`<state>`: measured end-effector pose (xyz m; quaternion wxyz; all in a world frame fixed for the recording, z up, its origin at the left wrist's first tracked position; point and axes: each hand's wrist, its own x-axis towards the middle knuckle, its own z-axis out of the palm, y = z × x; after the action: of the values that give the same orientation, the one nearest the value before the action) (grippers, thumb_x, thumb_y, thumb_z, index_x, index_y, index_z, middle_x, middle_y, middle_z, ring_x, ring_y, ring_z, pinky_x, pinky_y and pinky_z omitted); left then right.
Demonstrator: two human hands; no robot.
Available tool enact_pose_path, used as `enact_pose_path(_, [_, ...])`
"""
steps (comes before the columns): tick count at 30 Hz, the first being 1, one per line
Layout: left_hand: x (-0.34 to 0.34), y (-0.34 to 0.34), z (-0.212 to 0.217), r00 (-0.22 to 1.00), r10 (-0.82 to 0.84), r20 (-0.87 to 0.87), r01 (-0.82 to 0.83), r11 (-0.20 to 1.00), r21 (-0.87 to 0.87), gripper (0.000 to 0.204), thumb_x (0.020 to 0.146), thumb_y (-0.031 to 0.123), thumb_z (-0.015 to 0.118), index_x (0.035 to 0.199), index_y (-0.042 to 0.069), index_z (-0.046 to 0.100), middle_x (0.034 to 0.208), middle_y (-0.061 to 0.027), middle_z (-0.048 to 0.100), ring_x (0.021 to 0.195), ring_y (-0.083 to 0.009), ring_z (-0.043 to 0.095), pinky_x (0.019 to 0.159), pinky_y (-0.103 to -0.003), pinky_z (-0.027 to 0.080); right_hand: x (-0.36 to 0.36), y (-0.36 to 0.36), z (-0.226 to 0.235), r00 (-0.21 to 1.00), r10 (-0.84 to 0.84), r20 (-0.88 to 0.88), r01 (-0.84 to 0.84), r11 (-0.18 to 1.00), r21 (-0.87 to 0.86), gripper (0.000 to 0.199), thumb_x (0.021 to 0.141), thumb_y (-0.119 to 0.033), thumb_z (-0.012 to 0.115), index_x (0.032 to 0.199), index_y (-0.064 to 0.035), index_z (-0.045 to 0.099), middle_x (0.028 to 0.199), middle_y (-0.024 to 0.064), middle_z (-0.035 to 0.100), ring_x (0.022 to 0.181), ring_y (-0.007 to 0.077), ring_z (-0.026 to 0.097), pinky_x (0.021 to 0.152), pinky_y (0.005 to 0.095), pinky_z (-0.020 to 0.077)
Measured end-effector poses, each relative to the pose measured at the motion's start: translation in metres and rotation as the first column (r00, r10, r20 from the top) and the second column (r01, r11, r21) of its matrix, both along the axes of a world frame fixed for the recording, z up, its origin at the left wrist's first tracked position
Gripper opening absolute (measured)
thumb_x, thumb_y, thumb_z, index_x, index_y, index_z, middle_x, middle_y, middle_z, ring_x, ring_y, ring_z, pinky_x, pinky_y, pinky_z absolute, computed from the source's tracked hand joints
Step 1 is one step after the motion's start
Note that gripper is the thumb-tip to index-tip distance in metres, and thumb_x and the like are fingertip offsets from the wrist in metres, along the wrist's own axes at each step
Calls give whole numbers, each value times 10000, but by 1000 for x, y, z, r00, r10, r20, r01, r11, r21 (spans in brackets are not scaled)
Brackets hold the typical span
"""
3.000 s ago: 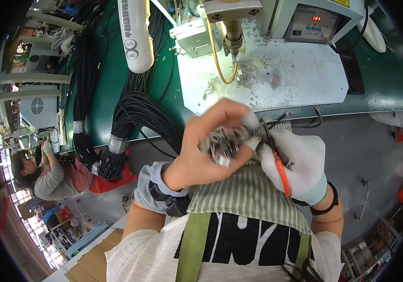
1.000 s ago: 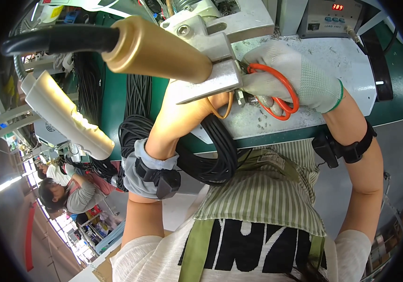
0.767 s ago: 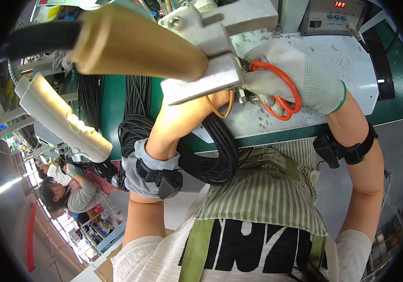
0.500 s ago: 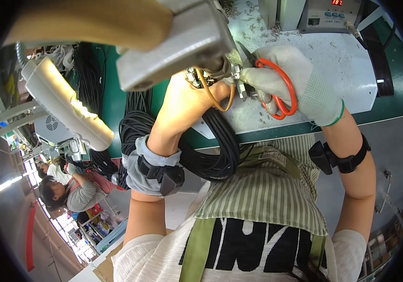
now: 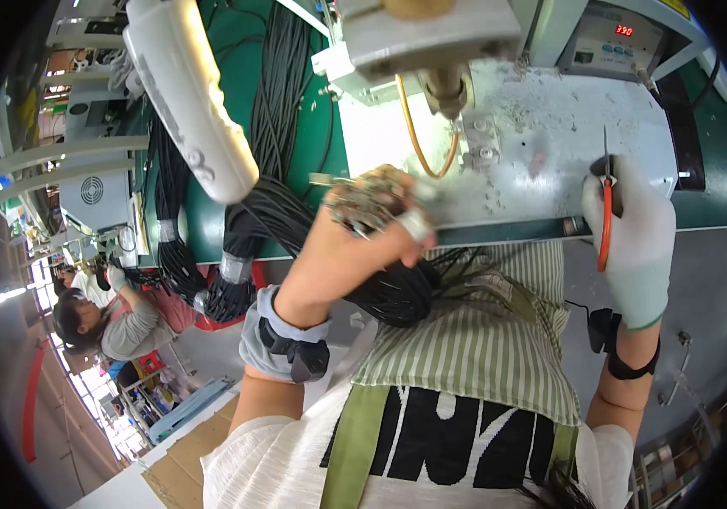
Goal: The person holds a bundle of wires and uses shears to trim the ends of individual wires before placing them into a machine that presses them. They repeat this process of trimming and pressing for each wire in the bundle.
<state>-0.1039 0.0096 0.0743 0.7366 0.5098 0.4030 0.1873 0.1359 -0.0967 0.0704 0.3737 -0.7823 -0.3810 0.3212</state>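
Note:
My bare left hand [image 5: 321,263] is closed around a bunch of cable ends with small metal connectors [image 5: 362,204]; the connectors stick out above the fingers. From under that hand the bundle of black cables [image 5: 393,299] hangs down at the bench edge, against the apron. In a white glove, my right hand [image 5: 642,233] is closed on red-handled scissors [image 5: 607,225], off to the right over the bench edge. The scissor blades point away from me, and the fingers on the handle are partly hidden.
A white metal plate [image 5: 550,195] covered with small scraps lies on the green bench. Above it hang a machine head [image 5: 427,38] and an orange tube [image 5: 412,140]. A control box [image 5: 609,44] stands behind, a lit lamp [image 5: 185,93] at left. A co-worker [image 5: 126,327] sits far left.
My right hand and the scissors have moved right and nearer, away from the connectors. My left hand has drawn back toward me with the bunch, out from beneath the machine head.

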Motion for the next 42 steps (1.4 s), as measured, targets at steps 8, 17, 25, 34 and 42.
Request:
enact_pose_path(8, [13,-37,9,978,-210,9,208,971,119,209,809,-29,626,992,-8,528,840,-111,641,653,-120,582,607,-247,475,-47,-5,18,929,367,-44,-336,889,311,131,833,-92,567,891,22,589,547,51,555,447,94,539,471,240,442])
enact_pose_path(17, [14,-54,4,970,-242,-14,211,813,543,233,826,-8,639,1036,-32,542,916,-96,647,758,-102,602,685,-238,484,-35,-27,29,709,156,-688,-151,986,68,146,832,-130,626,828,12,592,544,14,549,436,60,520,420,242,414])
enact_pose_path(25, [25,-51,27,951,-288,-117,308,920,244,203,810,-19,623,1010,-9,590,934,-50,645,830,-99,612,781,-236,476,-29,-44,20,900,383,206,-435,798,416,143,860,-101,578,776,15,574,520,22,544,426,70,521,400,244,408])
enact_pose_path(34, [24,-58,22,967,-243,-77,196,518,833,185,790,-24,644,963,4,586,828,-25,626,723,-80,584,660,-211,462,-40,-44,45,626,196,-755,-156,980,125,92,789,-102,629,831,-25,602,564,89,537,462,206,562,445,291,427])
enact_pose_path(42, [25,-57,25,989,87,118,-107,978,181,181,762,-83,606,896,2,519,705,-9,571,585,-55,508,507,-215,404,-62,-46,22,751,184,634,-442,853,276,356,645,-34,666,997,-49,616,881,114,605,736,287,602,632,338,484])
